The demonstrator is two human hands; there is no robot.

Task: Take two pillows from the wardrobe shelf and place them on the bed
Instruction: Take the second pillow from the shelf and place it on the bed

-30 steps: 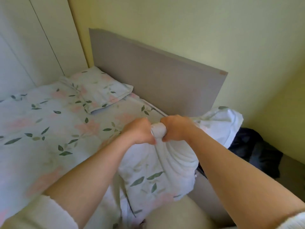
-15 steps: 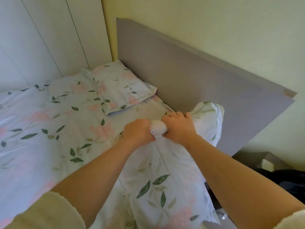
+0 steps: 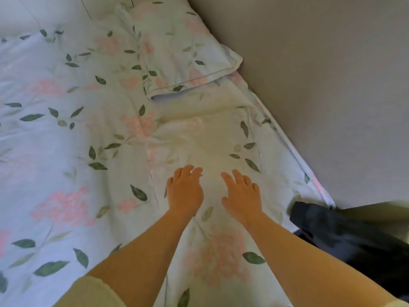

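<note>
Nearest the camera, a cream knitted sleeve cuff [image 3: 88,291] is seen at the lower edge, and two bare forearms are stretched forward over the bed. The left hand [image 3: 184,191] and the right hand [image 3: 242,193] are held side by side, palms down, over the near floral-print pillow in a pale cotton case [image 3: 210,138]. The fingers [image 3: 188,170] are spread and slack, and nothing is gripped by either hand. Whether the palms press the fabric or hover just above it cannot be told. The pose suggests that the pillow is being smoothed or simply let lie. This pillow lies flat on the bed with the matching pale floral sheet [image 3: 55,129], its far end close to the headboard side. It appears to have been put there so that it forms a pair with the other. A dark crumpled cloth item [image 3: 354,235] is seen just off the bed's right edge; what it is cannot be made out. Farther on, a second floral-print pillow with a piped edge [image 3: 177,52] lies flat in the bed's far corner, just beside the near one. Its long side is set against the plain grey headboard panel [image 3: 321,85]. White panelled surfaces [image 3: 44,9] are glimpsed beyond it. With both pillows on the bed, the task is judged to be all but finished.
</note>
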